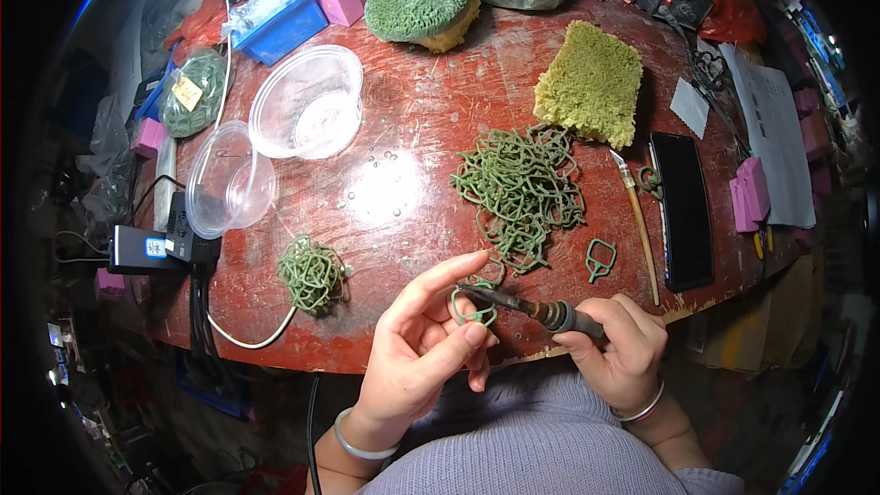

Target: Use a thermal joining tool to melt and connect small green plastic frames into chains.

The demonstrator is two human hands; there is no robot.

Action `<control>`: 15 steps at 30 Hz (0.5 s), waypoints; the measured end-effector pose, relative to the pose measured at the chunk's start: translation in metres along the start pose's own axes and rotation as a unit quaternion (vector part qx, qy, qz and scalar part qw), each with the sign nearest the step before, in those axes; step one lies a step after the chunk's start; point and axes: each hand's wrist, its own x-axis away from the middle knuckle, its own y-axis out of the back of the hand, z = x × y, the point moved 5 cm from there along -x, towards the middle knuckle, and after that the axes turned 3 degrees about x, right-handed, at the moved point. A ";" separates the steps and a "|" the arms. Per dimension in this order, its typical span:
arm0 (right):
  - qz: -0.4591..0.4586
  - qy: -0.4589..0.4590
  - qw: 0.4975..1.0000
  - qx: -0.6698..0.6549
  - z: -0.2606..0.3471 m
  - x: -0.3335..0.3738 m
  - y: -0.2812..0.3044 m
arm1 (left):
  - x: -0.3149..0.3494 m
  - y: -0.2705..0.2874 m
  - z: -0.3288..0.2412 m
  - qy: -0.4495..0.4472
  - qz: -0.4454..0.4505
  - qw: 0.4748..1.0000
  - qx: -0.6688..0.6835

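Observation:
My left hand [414, 344] pinches a small green frame piece [479, 317] between thumb and fingers, just above the table's near edge. My right hand [623, 341] is wrapped round the dark handle of a soldering iron [536, 309]. The iron points left, and its thin dark tip reaches over the top of the green piece; whether they touch I cannot tell. Beyond my hands lies a big tangled heap of similar green frames [522, 192]. One loose green frame [600, 259] rests to its right. A smaller green cluster [312, 275] sits left of my left hand.
Two clear plastic tubs [307, 103] stand at the left, near a blue bin [278, 26]. A yellow-green sponge block [591, 82] and a round green-topped pad [422, 9] lie farther back. At the right are a craft knife [637, 229] and a black phone [683, 211].

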 end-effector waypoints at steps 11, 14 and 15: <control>0.000 0.002 1.000 0.007 0.000 0.000 0.000 | 0.000 0.000 0.000 -0.002 0.000 1.000 -0.001; -0.002 0.006 1.000 0.009 0.000 0.000 0.000 | -0.001 0.000 0.000 -0.005 0.003 1.000 -0.002; -0.002 0.005 1.000 0.009 0.000 0.000 0.000 | -0.001 0.000 0.000 -0.005 0.003 1.000 -0.001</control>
